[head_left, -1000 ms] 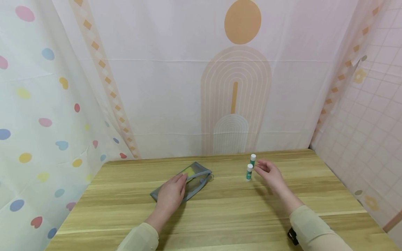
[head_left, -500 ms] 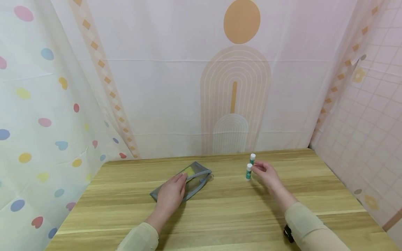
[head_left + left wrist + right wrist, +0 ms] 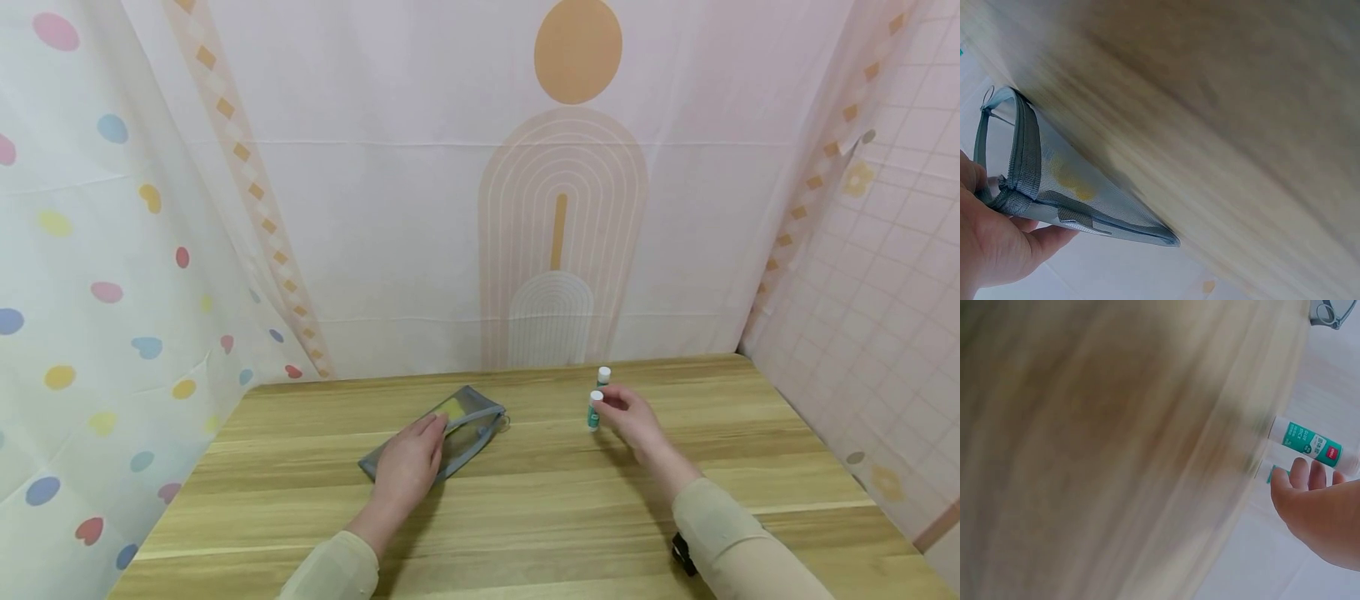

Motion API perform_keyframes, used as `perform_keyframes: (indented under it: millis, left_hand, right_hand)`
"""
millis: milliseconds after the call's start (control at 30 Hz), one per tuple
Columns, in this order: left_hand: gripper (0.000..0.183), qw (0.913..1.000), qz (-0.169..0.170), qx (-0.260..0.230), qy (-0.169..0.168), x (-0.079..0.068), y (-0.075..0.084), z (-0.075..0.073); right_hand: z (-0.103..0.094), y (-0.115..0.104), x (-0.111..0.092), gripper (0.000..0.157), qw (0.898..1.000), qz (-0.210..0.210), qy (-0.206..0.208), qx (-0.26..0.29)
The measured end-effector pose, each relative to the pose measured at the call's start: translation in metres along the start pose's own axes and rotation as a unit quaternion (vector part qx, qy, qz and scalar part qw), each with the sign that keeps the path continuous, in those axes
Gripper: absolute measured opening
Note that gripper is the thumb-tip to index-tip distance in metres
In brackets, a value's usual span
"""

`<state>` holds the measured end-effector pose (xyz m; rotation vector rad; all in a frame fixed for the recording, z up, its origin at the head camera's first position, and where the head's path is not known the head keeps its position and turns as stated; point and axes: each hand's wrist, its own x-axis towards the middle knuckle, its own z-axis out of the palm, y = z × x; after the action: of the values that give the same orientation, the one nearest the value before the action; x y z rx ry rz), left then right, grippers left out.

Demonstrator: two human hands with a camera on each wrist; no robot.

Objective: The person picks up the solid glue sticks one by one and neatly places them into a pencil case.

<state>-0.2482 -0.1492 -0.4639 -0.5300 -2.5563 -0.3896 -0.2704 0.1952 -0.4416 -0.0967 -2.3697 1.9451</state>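
In soft light, I have a wood-grained table [image 3: 540, 517] before me. Behind it hangs pale cloth [image 3: 397, 217] with an orange disc [image 3: 578, 50] above a pink arch [image 3: 517, 225]. Left of the table I see white cloth [image 3: 75, 258] with coloured dots [image 3: 107, 292]; right of it, pinkish gridded cloth [image 3: 885, 308].

The tabletop [image 3: 540, 517] is wood-grained, yellow-brown with darker streaks. Left of its middle, short of the far edge, a grey mesh pouch [image 3: 465, 433] lies aslant, gaping. Right of the middle, the front glue stick [image 3: 594, 414] stands upright; the rear glue stick [image 3: 603, 377] is just behind, nearer the far edge.
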Motion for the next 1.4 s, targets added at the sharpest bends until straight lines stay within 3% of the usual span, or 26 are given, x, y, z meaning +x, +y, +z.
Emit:
perform_keyframes:
  millis: [500, 767, 1133, 1400]
  left_hand:
    - [0.033, 0.9998, 0.014, 0.001, 0.012, 0.000, 0.000, -0.001]
    - [0.033, 0.9999, 0.011, 0.004, 0.011, 0.000, 0.000, 0.000]
    - [0.033, 0.9999, 0.010, 0.001, 0.013, 0.000, -0.001, 0.001]
    - [0.033, 0.9999, 0.008, 0.004, 0.012, 0.000, -0.002, 0.003]
  right_hand:
    - [0.002, 0.002, 0.002, 0.031, 1.000, 0.004, 0.001, -0.025]
    - [0.001, 0.005, 0.002, 0.025, 0.999, 0.035, -0.018, 0.034]
    - [0.003, 0.003, -0.003, 0.020, 0.989, 0.073, -0.055, 0.115]
    - [0.008, 0.001, -0.008, 0.034, 0.984, 0.083, -0.083, 0.133]
